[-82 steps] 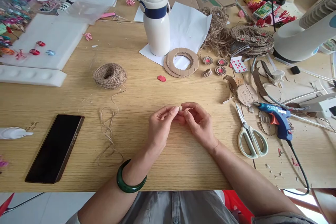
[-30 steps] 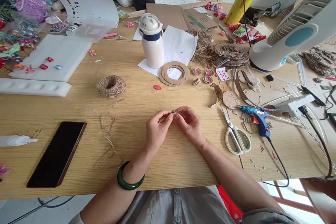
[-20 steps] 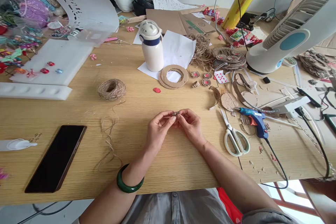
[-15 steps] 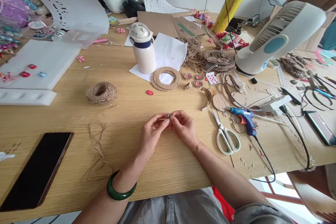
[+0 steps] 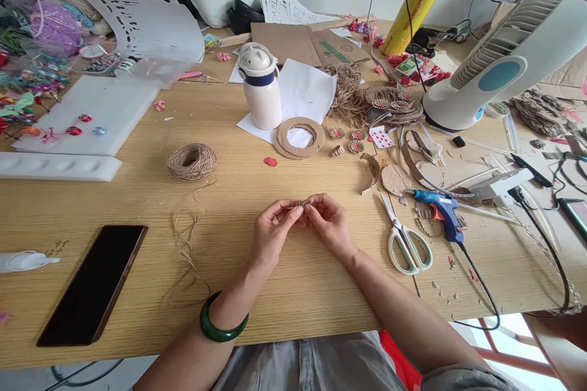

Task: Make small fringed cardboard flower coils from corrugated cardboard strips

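Between the fingertips of both hands is a small corrugated cardboard piece (image 5: 303,202) with dark and light ridges. My left hand (image 5: 274,229) pinches it from the left, with a green bangle (image 5: 223,327) around the wrist. From the right, my right hand (image 5: 332,227) grips the same piece, thumbs almost touching. The lower part of the piece is hidden by the fingers. Just beyond the hands lie red paper discs (image 5: 270,161). Several finished-looking cardboard rosettes (image 5: 356,146) with red centres sit farther back, near a flat cardboard ring (image 5: 316,145).
Scissors (image 5: 407,244) and a blue glue gun (image 5: 438,208) with a cord lie to the right. A twine ball (image 5: 191,162) and a phone (image 5: 94,284) are on the left. A white flask (image 5: 260,95) and a fan (image 5: 486,67) stand behind.
The head view has turned slightly left, so everything appears farther right. Both hands still hold the corrugated piece, whose ridged edge now shows a little wider between the fingertips.
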Demonstrator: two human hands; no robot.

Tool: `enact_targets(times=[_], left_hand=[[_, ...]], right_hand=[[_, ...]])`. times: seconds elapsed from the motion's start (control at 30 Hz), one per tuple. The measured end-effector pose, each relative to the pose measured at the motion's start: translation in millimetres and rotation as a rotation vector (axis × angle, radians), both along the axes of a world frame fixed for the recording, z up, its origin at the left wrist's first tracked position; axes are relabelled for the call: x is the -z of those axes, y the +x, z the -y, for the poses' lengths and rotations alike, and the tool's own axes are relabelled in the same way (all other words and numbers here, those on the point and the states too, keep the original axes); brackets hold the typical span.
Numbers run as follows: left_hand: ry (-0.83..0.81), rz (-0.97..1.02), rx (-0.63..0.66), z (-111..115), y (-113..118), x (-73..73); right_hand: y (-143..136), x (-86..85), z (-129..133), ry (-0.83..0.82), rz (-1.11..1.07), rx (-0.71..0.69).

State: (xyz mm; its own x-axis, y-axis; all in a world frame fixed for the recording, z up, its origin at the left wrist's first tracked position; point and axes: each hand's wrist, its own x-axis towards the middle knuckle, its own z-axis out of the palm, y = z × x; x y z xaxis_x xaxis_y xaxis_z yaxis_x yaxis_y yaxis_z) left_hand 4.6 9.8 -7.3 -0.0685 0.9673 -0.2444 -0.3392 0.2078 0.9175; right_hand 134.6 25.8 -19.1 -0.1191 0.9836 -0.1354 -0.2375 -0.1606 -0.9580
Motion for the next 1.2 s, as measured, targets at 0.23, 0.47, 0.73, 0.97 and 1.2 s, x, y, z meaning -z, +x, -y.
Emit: enact_targets(times=[0.23, 0.47, 0.73, 0.97, 1.2], left_hand=[[-0.026, 0.066, -0.007, -1, -3, -3.5], [-0.008, 0.060, 0.087, 4, -3, -0.9], [0.036, 0.003, 0.181, 6, 1, -1.1], [0.031, -0.066, 0.203, 7, 0, -3.2], [0.059, -0.046, 0.193, 7, 1, -4.7]], right_hand=[[13, -19.8, -7, 0.172, 0.336, -0.054], [96, -62.6, 5, 0.363, 0.926, 0.063], [239, -23.2, 29, 0.093, 1.687, 0.544], [266, -13.5, 30, -0.166, 1.670, 0.449], [279, -23.4, 22, -0.251, 1.546, 0.372]])
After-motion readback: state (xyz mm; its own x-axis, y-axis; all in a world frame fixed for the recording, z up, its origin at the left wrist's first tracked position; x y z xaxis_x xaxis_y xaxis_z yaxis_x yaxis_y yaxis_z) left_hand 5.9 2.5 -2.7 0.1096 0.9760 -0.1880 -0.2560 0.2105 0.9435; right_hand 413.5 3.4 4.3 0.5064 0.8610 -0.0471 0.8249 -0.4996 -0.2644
